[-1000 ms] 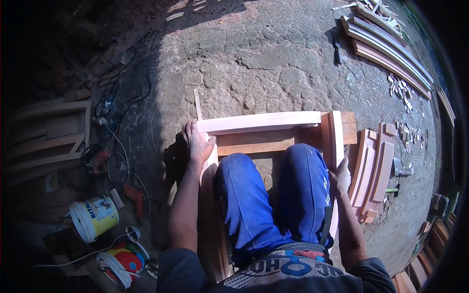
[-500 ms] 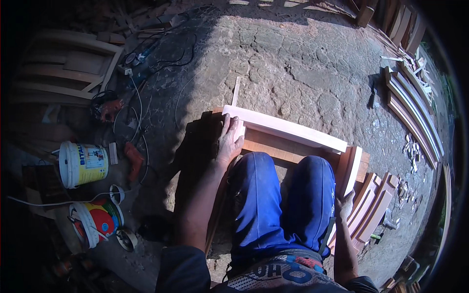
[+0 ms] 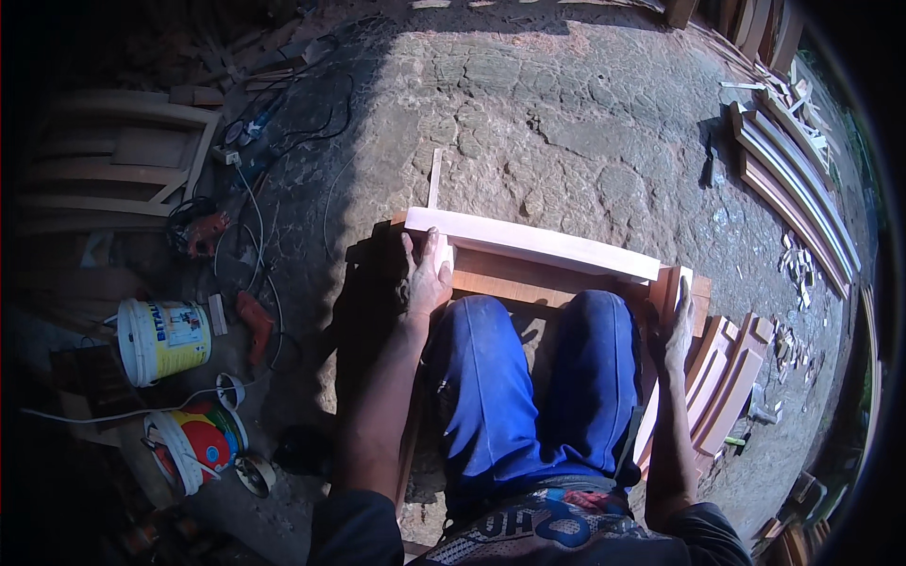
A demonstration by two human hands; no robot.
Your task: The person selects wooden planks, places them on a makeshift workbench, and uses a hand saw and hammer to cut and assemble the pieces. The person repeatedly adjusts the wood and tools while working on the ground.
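The hands are working apart: the left hand (image 3: 427, 283) is spreading its fingers over the left end of a pale plank (image 3: 533, 243), which is lying crosswise in the middle of the frame, while the right hand (image 3: 678, 328) is stretching its fingers along a side rail (image 3: 667, 286) right of centre. Its thumb is not showing, so I cannot tell whether either hand is clamping the wood. A browner board (image 3: 519, 281) is lying below the plank, just beyond the blue trousers (image 3: 486, 377). Shaped boards (image 3: 733, 387) are lying at lower right; a bucket (image 3: 160, 344) and an orange drill (image 3: 256, 325) are sitting at left.
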